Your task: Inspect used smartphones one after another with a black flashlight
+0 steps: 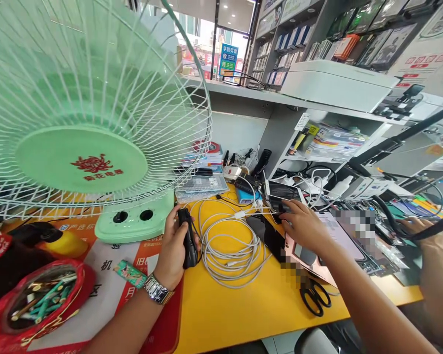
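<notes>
The left hand (173, 241) is closed tightly around a black handheld device (187, 238), a narrow, ribbed body held upright above a yellow desk (221, 319); its exact kind cannot be made out, and a thin dark cord runs down beside it. A metal-link wristwatch (157, 289) sits on that wrist. The device is just beside a loose coil of white cable (229, 246) and near the base of a green desk fan (133, 221), whose wire cage (96, 98) fills the left of the view and blocks much of what lies behind it. The right hand (304, 226) is open, not gripping, with its fingers (291, 209) extended and resting on a dark-screened smartphone (282, 191) that lies tilted among white cords. Below that hand are a rose-gold phone (306, 255) and black-handled scissors (315, 297), with blurred patches covering parts of the nearby items. A red pouch (40, 305) packed with slim green and gold sticks sits at the lower left. At the right edge, a second person's hand (428, 236) is partly crossed by a black strap (428, 231). Above, a white printer (335, 83) and a pair of glasses (243, 81) sit on a white shelf (243, 91).
</notes>
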Motion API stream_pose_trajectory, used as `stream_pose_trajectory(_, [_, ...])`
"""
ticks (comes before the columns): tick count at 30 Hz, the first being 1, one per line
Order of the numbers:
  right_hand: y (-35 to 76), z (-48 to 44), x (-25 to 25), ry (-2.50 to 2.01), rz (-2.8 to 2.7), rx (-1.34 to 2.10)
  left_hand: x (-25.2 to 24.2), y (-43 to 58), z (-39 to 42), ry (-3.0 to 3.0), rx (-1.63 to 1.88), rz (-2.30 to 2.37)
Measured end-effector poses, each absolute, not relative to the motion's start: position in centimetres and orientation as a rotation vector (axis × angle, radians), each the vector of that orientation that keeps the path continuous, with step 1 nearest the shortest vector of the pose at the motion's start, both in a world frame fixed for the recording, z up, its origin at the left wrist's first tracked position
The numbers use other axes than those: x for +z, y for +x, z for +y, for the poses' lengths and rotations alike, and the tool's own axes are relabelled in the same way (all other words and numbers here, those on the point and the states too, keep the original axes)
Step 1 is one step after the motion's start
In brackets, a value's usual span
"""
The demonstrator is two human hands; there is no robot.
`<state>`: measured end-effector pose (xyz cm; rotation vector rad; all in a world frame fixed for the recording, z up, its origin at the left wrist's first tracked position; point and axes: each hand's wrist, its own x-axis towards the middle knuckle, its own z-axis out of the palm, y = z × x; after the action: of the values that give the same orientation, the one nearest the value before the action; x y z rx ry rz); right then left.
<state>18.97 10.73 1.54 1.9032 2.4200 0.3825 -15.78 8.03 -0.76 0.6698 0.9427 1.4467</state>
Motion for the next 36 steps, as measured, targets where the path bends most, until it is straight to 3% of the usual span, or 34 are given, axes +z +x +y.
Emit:
stream_pose_trajectory(15, [18.4, 13.3, 1.4, 2.041, 2.383, 0.485, -0.8, -16.0, 8.1, 0.622, 1.464, 0.875])
stream_pose_trajectory(36, [22.8, 15.3, 1.4, 2.036, 2.779, 0.367, -1.2, -16.2, 8.3, 0.621, 1.448, 0.857])
